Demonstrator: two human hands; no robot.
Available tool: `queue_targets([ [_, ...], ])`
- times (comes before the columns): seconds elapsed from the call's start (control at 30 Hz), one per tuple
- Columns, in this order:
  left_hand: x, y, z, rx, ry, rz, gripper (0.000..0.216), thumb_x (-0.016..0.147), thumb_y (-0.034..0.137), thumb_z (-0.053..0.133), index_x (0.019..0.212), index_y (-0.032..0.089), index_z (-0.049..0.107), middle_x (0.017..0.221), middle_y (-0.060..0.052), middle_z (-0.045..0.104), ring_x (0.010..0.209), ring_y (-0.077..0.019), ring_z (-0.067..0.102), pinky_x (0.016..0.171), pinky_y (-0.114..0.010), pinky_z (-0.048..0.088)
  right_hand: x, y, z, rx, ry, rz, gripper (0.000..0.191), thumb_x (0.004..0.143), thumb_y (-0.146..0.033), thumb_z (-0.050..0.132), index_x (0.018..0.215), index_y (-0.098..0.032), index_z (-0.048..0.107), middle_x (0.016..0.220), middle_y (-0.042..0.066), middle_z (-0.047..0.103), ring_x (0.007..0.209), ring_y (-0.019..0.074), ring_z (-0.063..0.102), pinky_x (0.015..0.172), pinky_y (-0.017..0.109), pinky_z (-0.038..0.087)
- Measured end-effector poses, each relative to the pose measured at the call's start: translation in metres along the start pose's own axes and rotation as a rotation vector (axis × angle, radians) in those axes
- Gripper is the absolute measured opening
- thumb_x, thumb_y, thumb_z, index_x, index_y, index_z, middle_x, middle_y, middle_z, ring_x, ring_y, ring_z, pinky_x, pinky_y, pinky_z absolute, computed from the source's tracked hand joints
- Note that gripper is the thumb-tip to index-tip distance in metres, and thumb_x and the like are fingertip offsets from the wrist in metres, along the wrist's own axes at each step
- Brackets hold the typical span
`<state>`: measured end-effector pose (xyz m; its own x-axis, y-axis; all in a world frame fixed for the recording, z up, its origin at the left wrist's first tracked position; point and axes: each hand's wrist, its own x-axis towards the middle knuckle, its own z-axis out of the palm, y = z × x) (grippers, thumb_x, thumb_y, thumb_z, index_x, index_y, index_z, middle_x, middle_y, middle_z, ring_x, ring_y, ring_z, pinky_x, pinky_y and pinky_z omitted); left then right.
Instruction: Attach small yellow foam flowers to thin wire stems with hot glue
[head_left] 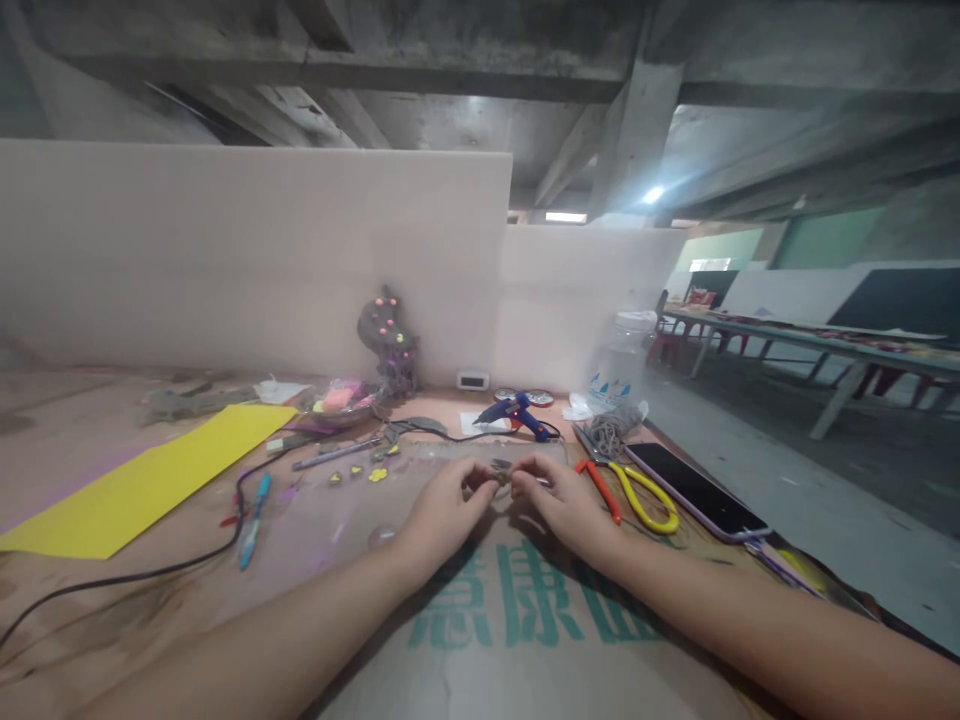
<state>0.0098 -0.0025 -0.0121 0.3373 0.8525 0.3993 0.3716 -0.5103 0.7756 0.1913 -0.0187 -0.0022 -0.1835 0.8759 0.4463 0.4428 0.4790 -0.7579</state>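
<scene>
The left hand point(448, 505) and right hand point(564, 500), fingers nearly closed, pinch a small piece point(501, 467), apparently unfinished; a yellow flower point(377, 475) lies loose at nine o'clock.

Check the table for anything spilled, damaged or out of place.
Nothing looks plainly spilled or damaged. The phone lies oddly close to the right edge of the table, and the gray strands are loosely tangled.
</scene>
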Motion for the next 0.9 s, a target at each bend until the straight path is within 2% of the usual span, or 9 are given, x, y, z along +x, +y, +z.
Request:
queue_targets([
  [0.1, 0.000, 0.000, -0.001, 0.013, 0.033, 0.021, 0.017, 0.086, 0.029, 0.051, 0.090, 0.017, 0.063, 0.091, -0.005, 0.068, 0.087, -0.0197, 0.060, 0.079, -0.032, 0.045, 0.000, 0.001, -0.001, 0.035, 0.004, 0.027, 0.033, 0.094, -0.043, 0.042, 0.083, -0.018, 0.060, 0.073, 0.002, 0.063, 0.073, 0.0162, 0.061, 0.070, 0.027, 0.048],
  [0.2, -0.001, 0.001, -0.002, 0.026, 0.046, 0.036, 0.016, 0.085, 0.026, 0.052, 0.092, 0.018, 0.064, 0.095, -0.005, 0.068, 0.091, -0.0201, 0.061, 0.084, -0.033, 0.045, 0.001, 0.003, 0.000, 0.077, -0.045, 0.078, 0.041, 0.091, -0.051, 0.045, 0.077, -0.018, 0.063, 0.073, 0.003, 0.064, 0.071, 0.0176, 0.062, 0.065, 0.027, 0.049],
  [0.33, -0.003, 0.004, -0.004, 0.051, 0.052, 0.066, 0.015, 0.084, 0.021, 0.052, 0.091, 0.019, 0.065, 0.094, -0.004, 0.069, 0.093, -0.0201, 0.060, 0.086, -0.033, 0.044, 0.003, 0.004, 0.001, 0.177, -0.167, 0.129, 0.044, 0.082, -0.058, 0.056, 0.073, -0.017, 0.066, 0.071, 0.003, 0.067, 0.069, 0.0181, 0.063, 0.065, 0.028, 0.050],
  [0.47, -0.005, 0.008, -0.006, 0.111, 0.059, 0.122, 0.015, 0.084, 0.019, 0.052, 0.089, 0.020, 0.066, 0.091, -0.003, 0.068, 0.091, -0.0200, 0.060, 0.085, -0.034, 0.044, 0.005, 0.003, -0.002, 0.378, -0.257, 0.219, 0.050, 0.078, -0.064, 0.057, 0.074, -0.015, 0.067, 0.070, 0.004, 0.067, 0.070, 0.0178, 0.063, 0.069, 0.030, 0.050],
  [0.63, -0.006, 0.009, -0.005, 0.145, 0.048, 0.169, 0.016, 0.082, 0.017, 0.053, 0.090, 0.020, 0.066, 0.093, -0.004, 0.068, 0.094, -0.0205, 0.059, 0.087, -0.034, 0.043, 0.005, 0.006, -0.003, 0.360, -0.308, 0.276, 0.045, 0.072, -0.059, 0.067, 0.072, -0.014, 0.065, 0.071, 0.003, 0.067, 0.068, 0.0150, 0.061, 0.070, 0.028, 0.048],
  [0.7, -0.006, 0.006, -0.004, 0.119, 0.056, 0.141, 0.019, 0.082, 0.018, 0.053, 0.096, 0.020, 0.066, 0.097, -0.004, 0.068, 0.096, -0.0208, 0.059, 0.088, -0.035, 0.044, 0.005, 0.008, -0.001, 0.351, -0.279, 0.277, 0.043, 0.073, -0.058, 0.067, 0.072, -0.015, 0.063, 0.070, 0.002, 0.065, 0.066, 0.0142, 0.059, 0.066, 0.027, 0.047],
  [0.8, -0.003, 0.001, -0.001, 0.024, 0.055, 0.036, 0.028, 0.083, 0.017, 0.048, 0.106, 0.018, 0.064, 0.102, -0.006, 0.068, 0.097, -0.0199, 0.061, 0.088, -0.033, 0.046, 0.005, 0.011, 0.001, 0.317, -0.143, 0.270, 0.043, 0.076, -0.058, 0.063, 0.071, -0.015, 0.061, 0.065, 0.000, 0.060, 0.061, 0.0128, 0.055, 0.060, 0.025, 0.045],
  [0.9, -0.002, 0.002, 0.000, -0.036, 0.001, -0.049, 0.028, 0.081, 0.016, 0.048, 0.103, 0.017, 0.065, 0.101, -0.006, 0.069, 0.095, -0.0190, 0.063, 0.085, -0.031, 0.048, 0.007, 0.011, 0.001, 0.252, -0.048, 0.256, 0.042, 0.077, -0.057, 0.061, 0.071, -0.016, 0.061, 0.062, -0.002, 0.056, 0.055, 0.0112, 0.050, 0.054, 0.023, 0.040],
])
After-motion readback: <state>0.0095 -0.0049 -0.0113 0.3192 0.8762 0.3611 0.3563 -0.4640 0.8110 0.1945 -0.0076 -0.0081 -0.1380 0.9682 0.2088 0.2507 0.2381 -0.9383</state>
